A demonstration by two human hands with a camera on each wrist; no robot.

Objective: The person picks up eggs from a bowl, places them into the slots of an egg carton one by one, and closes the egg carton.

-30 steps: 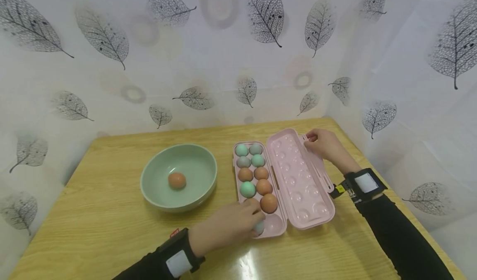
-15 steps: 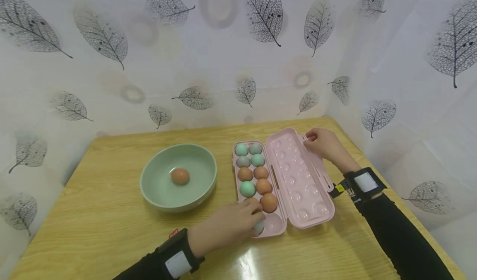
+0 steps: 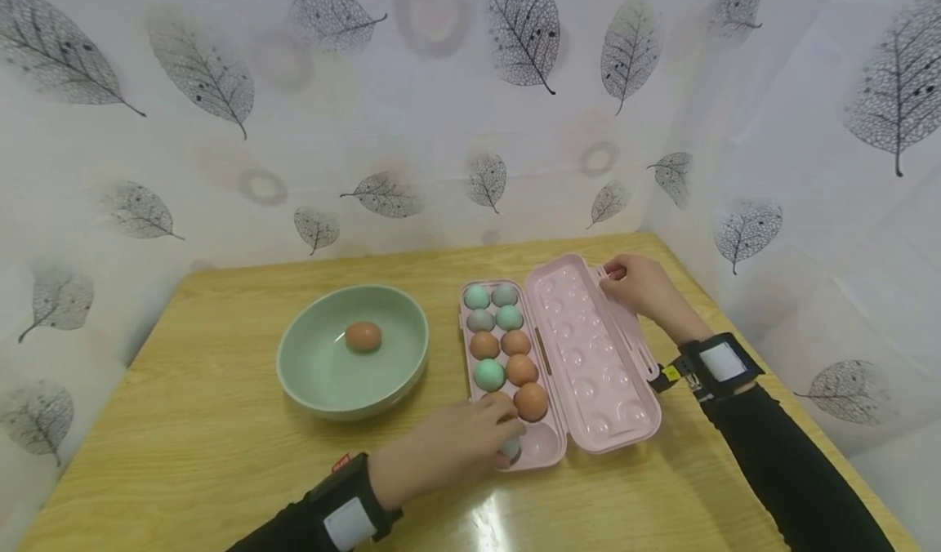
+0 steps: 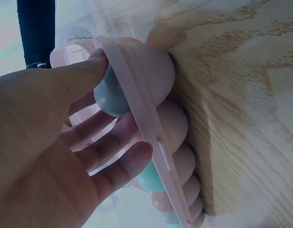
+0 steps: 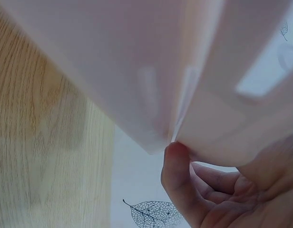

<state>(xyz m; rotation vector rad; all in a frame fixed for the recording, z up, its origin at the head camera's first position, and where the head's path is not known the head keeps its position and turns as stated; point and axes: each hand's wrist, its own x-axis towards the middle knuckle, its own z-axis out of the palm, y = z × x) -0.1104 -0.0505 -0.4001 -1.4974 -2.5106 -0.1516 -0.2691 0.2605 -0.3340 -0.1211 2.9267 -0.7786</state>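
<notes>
A pink egg carton [image 3: 550,371] lies opened on the wooden table, filled with brown, mint-green and grey eggs. At its near left corner my left hand [image 3: 452,446] holds a grey egg [image 4: 113,94] that sits in its cup. In the left wrist view the thumb lies at the carton's rim beside this egg, and the fingers reach over its other side. My right hand [image 3: 641,284] pinches the far outer edge of the carton's lid [image 3: 588,356], at the flap. One brown egg [image 3: 363,336] lies in a green bowl [image 3: 323,397] left of the carton.
The wooden table [image 3: 213,429] reaches back to a leaf-patterned white cloth [image 3: 412,127], which also rises along the sides. Between my left arm and the back cloth stands the bowl. A small red tag [image 3: 341,462] shows by the left wrist strap.
Inside the bowl the brown egg has rolled to the right and slightly away from me. Both hands and the carton stay in nearly the same place.
</notes>
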